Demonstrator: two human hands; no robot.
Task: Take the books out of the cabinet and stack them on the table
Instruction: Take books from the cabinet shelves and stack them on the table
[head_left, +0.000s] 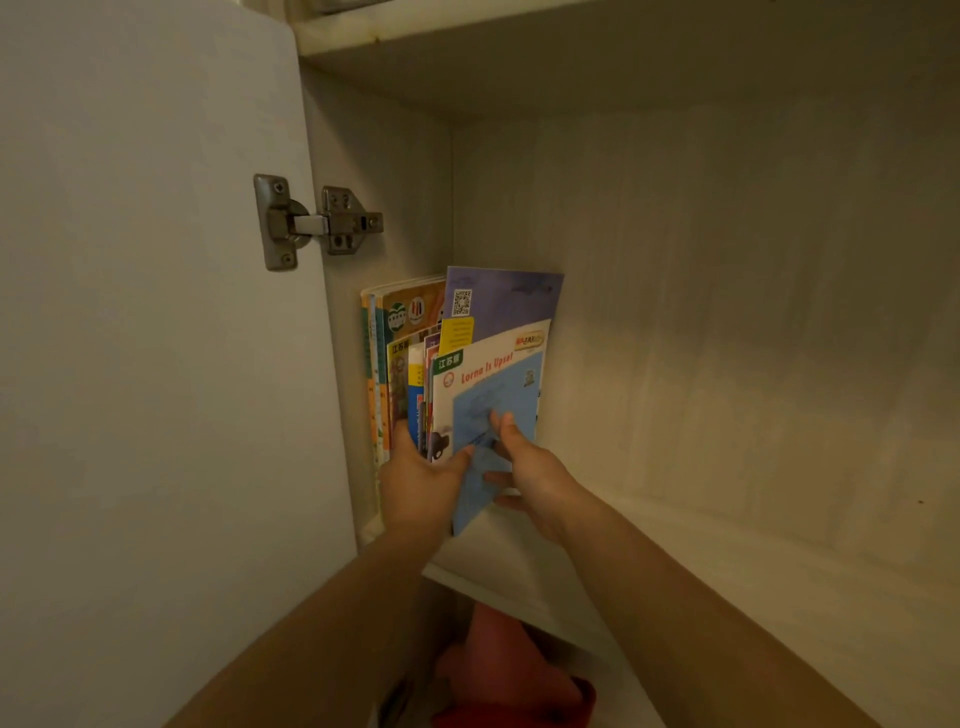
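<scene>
Both hands are up inside the pale wooden cabinet (701, 312), working on a row of thin colourful paperback books (402, 364) stood upright against the left wall, w/ the nearest one, a white-and-blue booklet titled "Lorna Is Upset" (493, 395), tipped out toward the right. The left hand (423, 483) sits at the near edge of the row, thumb on the blue cover and fingers curled back between the booklet and the next spines, so it reads as pinching that booklet. The right hand (524, 467) lies on the cover w/ fingers fairly straight, pressing or steadying rather than wrapping round it (its lower fingers may hook the near edge, can't tell for sure). Nothing is out yet; the table isn't in view. Main risk, as I judge it: pulling just the front booklet takes the prop away, and the floppy purple booklet w/ the QR code (501, 301) plus the rest could fan over to the right or slide off the shelf's (727, 545) near lip. A thin cover held only by a pinch may also bend or slip. Room-wise: the open white cabinet door (130, 312) and its metal hinge (317, 223) crowd the left side, so the left elbow has little swing; right of the books the shelf is wide open, and the way out is toward the near edge, above a red object (509, 675) down below.
</scene>
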